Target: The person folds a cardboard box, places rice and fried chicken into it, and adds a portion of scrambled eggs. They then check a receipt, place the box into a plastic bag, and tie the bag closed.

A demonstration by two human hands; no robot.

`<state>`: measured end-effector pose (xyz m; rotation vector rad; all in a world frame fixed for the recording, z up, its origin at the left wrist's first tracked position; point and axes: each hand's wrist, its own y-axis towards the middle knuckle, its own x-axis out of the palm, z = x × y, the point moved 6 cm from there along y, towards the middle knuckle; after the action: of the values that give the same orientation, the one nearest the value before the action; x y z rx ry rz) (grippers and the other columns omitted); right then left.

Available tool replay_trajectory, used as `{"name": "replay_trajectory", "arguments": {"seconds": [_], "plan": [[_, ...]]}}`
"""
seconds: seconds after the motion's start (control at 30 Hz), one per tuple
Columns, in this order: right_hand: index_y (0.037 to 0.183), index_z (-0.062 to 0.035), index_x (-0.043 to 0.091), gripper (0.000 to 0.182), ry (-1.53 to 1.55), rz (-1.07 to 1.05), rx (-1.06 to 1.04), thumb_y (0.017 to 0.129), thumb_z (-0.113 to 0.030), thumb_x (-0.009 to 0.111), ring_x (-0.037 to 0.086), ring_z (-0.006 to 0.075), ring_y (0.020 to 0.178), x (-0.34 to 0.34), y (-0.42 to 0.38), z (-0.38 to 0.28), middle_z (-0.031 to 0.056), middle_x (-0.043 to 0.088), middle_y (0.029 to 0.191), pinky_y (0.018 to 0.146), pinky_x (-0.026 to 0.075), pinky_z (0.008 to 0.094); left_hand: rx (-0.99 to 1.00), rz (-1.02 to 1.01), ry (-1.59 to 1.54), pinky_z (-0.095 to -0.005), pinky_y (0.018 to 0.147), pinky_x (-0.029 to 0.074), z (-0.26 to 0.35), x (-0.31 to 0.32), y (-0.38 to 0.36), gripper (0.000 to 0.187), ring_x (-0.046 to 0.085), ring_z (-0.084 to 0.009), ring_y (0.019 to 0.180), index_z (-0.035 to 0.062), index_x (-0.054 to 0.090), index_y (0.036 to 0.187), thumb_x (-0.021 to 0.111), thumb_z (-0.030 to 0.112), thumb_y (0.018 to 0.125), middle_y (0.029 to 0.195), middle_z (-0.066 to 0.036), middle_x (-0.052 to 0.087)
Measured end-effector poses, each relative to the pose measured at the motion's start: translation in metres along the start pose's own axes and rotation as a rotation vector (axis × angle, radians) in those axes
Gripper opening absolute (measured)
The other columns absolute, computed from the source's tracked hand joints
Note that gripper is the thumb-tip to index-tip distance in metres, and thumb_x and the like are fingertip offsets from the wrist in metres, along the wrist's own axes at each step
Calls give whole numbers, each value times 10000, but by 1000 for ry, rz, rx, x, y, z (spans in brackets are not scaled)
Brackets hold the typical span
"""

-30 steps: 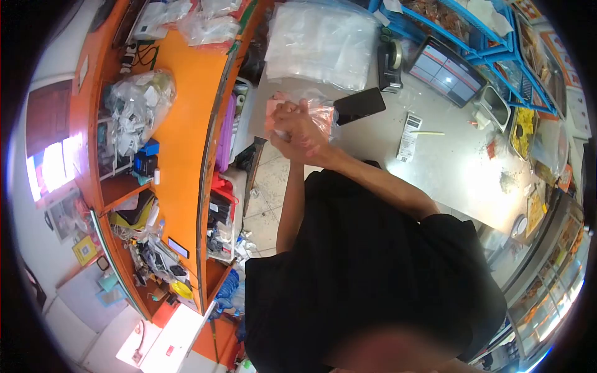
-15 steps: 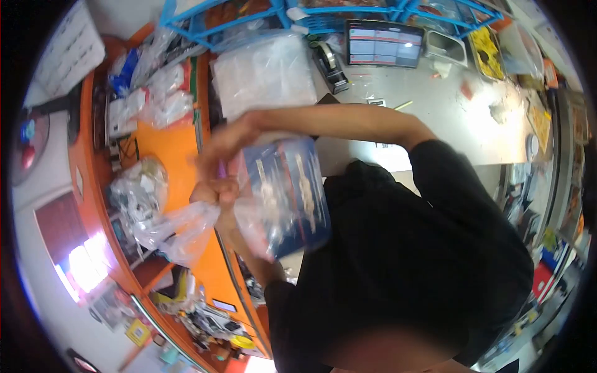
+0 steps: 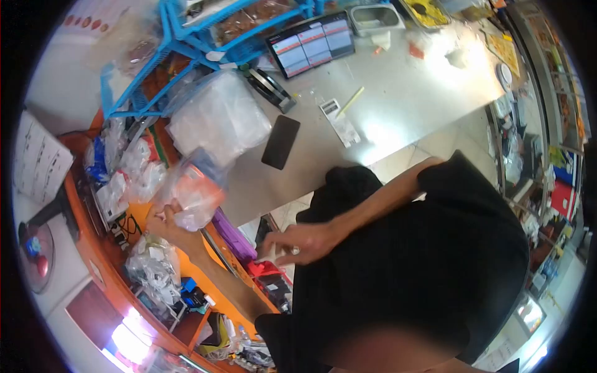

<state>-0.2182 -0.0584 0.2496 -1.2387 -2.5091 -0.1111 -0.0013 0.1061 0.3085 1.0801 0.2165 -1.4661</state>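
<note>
My left hand (image 3: 171, 225) is closed on a clear plastic bag (image 3: 194, 198) with something orange-red inside, above the left end of the metal counter (image 3: 249, 198). In front of my black shirt, my right hand (image 3: 308, 242) has its fingers bent round a small whitish thing too unclear to name. Below that hand lie a purple item (image 3: 233, 236) and a red item (image 3: 264, 268). A stack of clear plastic bags (image 3: 221, 118) is on the counter just beyond the held bag.
A black phone (image 3: 281, 142), a white card (image 3: 339, 123), a tape dispenser (image 3: 271, 89) and a screen (image 3: 311, 43) are on the counter. Blue racks (image 3: 142, 87) stand behind. An orange surface (image 3: 214, 283) with bundled plastic bags (image 3: 154, 267) lies left.
The view has turned. The bag with the blue patterned side has swung away from my body, still in my left hand. My right hand has come back from beside it to in front of my shirt.
</note>
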Motion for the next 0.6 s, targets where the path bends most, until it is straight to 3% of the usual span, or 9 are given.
{"name": "replay_trajectory", "arguments": {"seconds": [0.07, 0.1, 0.17, 0.2, 0.23, 0.37, 0.43, 0.53, 0.6], "plan": [[1116, -51, 549, 301, -657, 417, -648, 877, -209, 640, 585, 247, 1022, -87, -27, -1, 153, 599, 1031, 815, 477, 417, -152, 171, 80, -400, 805, 369, -49, -15, -2, 116, 426, -237, 884, -12, 494, 853, 609, -17, 842, 907, -92, 437], [1123, -50, 577, 287, -370, 890, -602, 864, -164, 622, 574, 273, 1034, -146, -43, 7, 155, 595, 1077, 824, 470, 421, -185, 239, 125, -399, 804, 369, -60, -23, -3, 117, 425, -236, 883, -11, 493, 853, 609, -17, 841, 907, -92, 436], [984, -23, 608, 201, -786, 1360, -229, 878, -193, 609, 618, 283, 766, -305, -92, 3, 163, 643, 876, 659, 486, 408, -188, 328, 188, -397, 802, 370, -61, -39, -6, 121, 424, -234, 882, -10, 489, 854, 608, -19, 840, 906, -91, 434], [907, -24, 596, 134, -990, 1550, -286, 872, -154, 602, 619, 296, 661, -366, -123, -20, 161, 650, 780, 592, 482, 396, -184, 358, 199, -396, 802, 370, -54, -43, -11, 122, 424, -233, 881, -10, 487, 854, 608, -19, 840, 905, -91, 434], [883, -32, 596, 73, -1169, 1675, -183, 858, -99, 581, 641, 320, 700, -421, -155, -27, 185, 657, 823, 610, 499, 393, -180, 379, 210, -395, 801, 370, -47, -45, -18, 124, 424, -232, 880, -10, 485, 855, 608, -20, 839, 905, -90, 433], [889, -33, 606, 142, -1376, 1514, 124, 833, -163, 596, 658, 336, 608, -487, -192, -23, 188, 666, 726, 576, 524, 423, -194, 366, 182, -391, 798, 372, -20, -30, -65, 131, 422, -227, 877, -8, 478, 857, 606, -23, 836, 903, -88, 430], [944, -35, 611, 245, -778, 997, 825, 785, -219, 646, 645, 390, 688, -466, -179, 35, 168, 666, 771, 635, 533, 435, -229, 305, 149, -389, 797, 372, -17, -12, -90, 135, 422, -225, 875, -7, 474, 858, 606, -24, 835, 902, -88, 428], [958, -38, 609, 362, -1205, 1154, 669, 797, -358, 656, 653, 378, 819, -452, -168, 80, 191, 666, 837, 717, 524, 476, -279, 226, 92, -386, 795, 373, -13, 11, -123, 140, 421, -221, 873, -5, 468, 859, 605, -26, 833, 900, -86, 426], [939, -38, 619, 369, -1120, 1254, 745, 789, -372, 662, 652, 375, 845, -448, -167, 100, 196, 665, 873, 730, 522, 476, -304, 184, 56, -384, 793, 374, -12, 24, -141, 144, 420, -219, 871, -4, 465, 860, 604, -28, 832, 899, -86, 424]]}}
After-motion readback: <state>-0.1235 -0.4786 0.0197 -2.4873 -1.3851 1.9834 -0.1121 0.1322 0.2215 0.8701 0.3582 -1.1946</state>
